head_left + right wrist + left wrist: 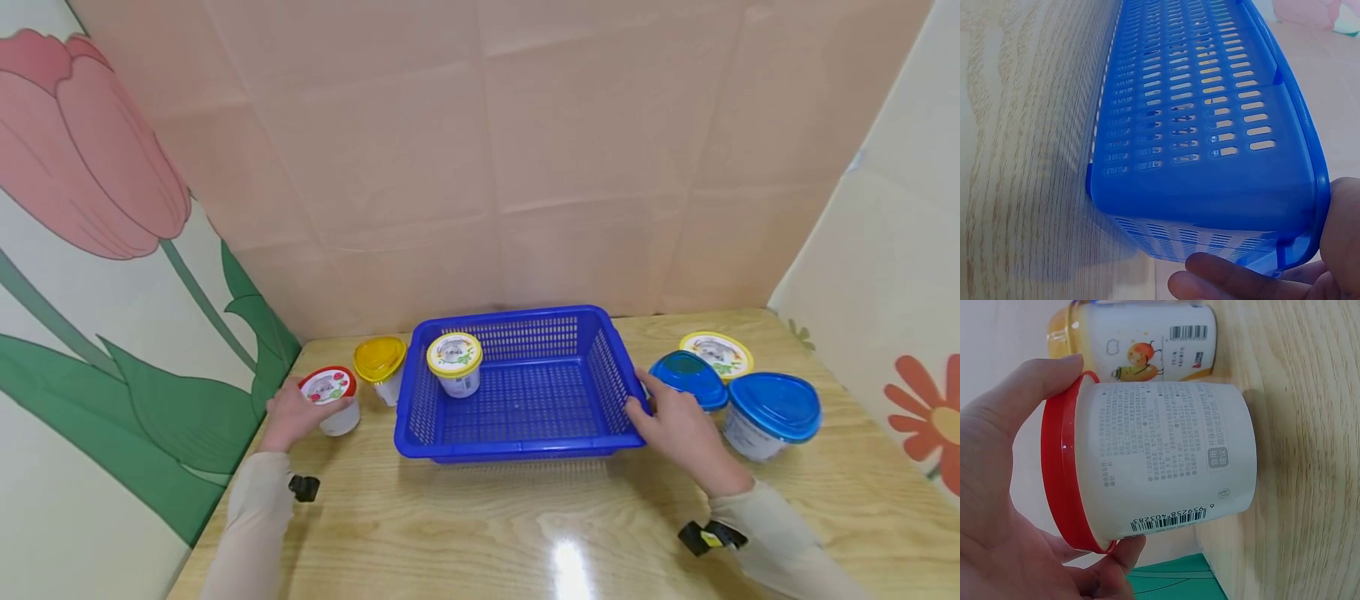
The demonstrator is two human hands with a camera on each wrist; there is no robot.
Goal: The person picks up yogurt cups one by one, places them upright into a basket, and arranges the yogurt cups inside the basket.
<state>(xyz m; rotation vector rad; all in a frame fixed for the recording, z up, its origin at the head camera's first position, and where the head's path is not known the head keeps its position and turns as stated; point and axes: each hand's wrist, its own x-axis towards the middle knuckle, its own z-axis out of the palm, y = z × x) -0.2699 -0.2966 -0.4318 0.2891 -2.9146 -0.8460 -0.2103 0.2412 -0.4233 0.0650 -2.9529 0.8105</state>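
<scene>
My left hand [291, 414] grips a white paper cup with a red-rimmed lid [341, 419] at the left of the table. In the left wrist view, thumb and fingers span the lid of this cup [1166, 450], whose printed side and barcode show. My right hand [681, 435] holds the right rim of a blue plastic basket [517, 450], near its front corner. Seen from the right wrist, the fingers [1229, 278] reach round the corner of the basket [1204, 194]. Inside the basket at its left stands a white cup with a yellow-rimmed lid [459, 385].
A cup with a clear yellow lid [380, 358] stands between the red-lidded cup and the basket. Right of the basket are two blue-lidded tubs, a rear one [692, 379] and a front one [772, 408], with a yellow-rimmed lid [718, 354] behind them. Walls border the wooden table [450, 533].
</scene>
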